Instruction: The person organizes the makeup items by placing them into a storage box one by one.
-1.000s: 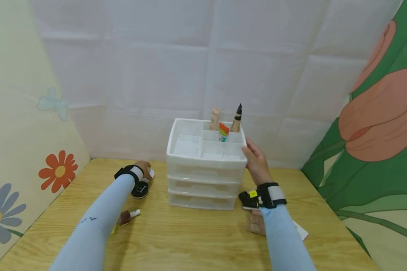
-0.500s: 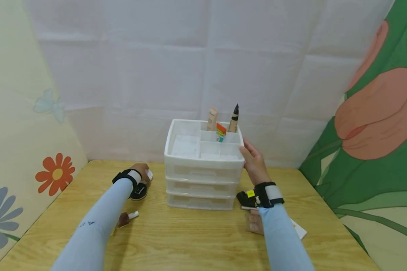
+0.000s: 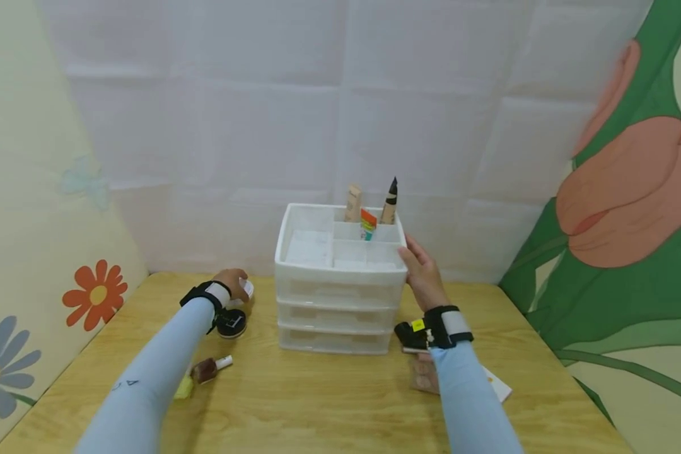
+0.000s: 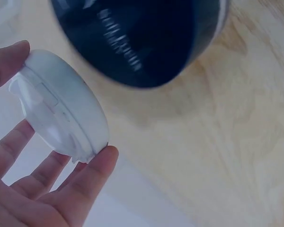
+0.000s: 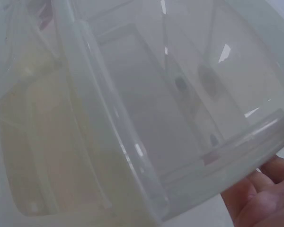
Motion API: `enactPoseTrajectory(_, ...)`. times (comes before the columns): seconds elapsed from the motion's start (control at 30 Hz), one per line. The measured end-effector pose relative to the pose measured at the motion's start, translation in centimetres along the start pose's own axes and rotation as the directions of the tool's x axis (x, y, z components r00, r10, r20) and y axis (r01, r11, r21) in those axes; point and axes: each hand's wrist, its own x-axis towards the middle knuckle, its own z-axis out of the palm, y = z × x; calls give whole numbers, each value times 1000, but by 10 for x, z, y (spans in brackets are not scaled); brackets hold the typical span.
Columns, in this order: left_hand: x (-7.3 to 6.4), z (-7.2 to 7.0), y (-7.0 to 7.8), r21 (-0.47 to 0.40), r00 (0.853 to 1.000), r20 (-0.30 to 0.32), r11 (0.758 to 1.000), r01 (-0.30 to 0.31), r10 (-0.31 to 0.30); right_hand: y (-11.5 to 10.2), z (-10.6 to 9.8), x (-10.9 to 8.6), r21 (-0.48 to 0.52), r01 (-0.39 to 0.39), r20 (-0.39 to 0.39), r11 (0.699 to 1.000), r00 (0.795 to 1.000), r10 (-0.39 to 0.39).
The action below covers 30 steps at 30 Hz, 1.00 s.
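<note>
My left hand (image 3: 231, 285) pinches a round white case (image 4: 71, 104) by its edge, thumb on one side and fingertips on the other. Its underside looks clear in the left wrist view. Just nearer than this hand sits a black round-lidded jar (image 3: 231, 323) with pale lettering, dark blue in the left wrist view (image 4: 137, 38). My right hand (image 3: 425, 274) grips the right side of a white drawer organizer (image 3: 340, 284), thumb at the top rim, some fingers hidden behind. A beige tube (image 3: 353, 203), a small orange-topped tube (image 3: 367, 225) and a black-tipped beige tube (image 3: 389, 205) stand in its top compartments.
Near my left forearm lie a dark nail polish bottle (image 3: 206, 371) and a yellow item (image 3: 184, 386). Around my right wrist are a black object (image 3: 411, 336), a pinkish palette (image 3: 424, 375) and a white flat item (image 3: 498, 383). A white cloth backdrop (image 3: 250, 139) hangs behind the table.
My left hand and forearm have shifted slightly left with the white case, showing more of the yellow item. The right hand keeps its grip on the organizer.
</note>
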Motion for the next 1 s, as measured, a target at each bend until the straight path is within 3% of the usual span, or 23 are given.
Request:
enactPoseTrajectory(0.27,-15,-34,14,40,997,-14,996,-74,75,1,-2,1,-3,27,9,1000,1000,-27)
enactPoseTrajectory(0.47,-30,-58,26,42,991,-12,991,-130,131,1,-2,1,-12,4,16,1000,1000,-4)
enactPoseTrajectory(0.8,-60,-89,53,57,983,9,981,-183,183,-2,-2,1,-17,6,36,1000,999,-5)
enactPoseTrajectory(1.0,-79,-103,67,66,973,-8,971,-231,232,-1,-2,3,-18,-2,34,1000,999,3)
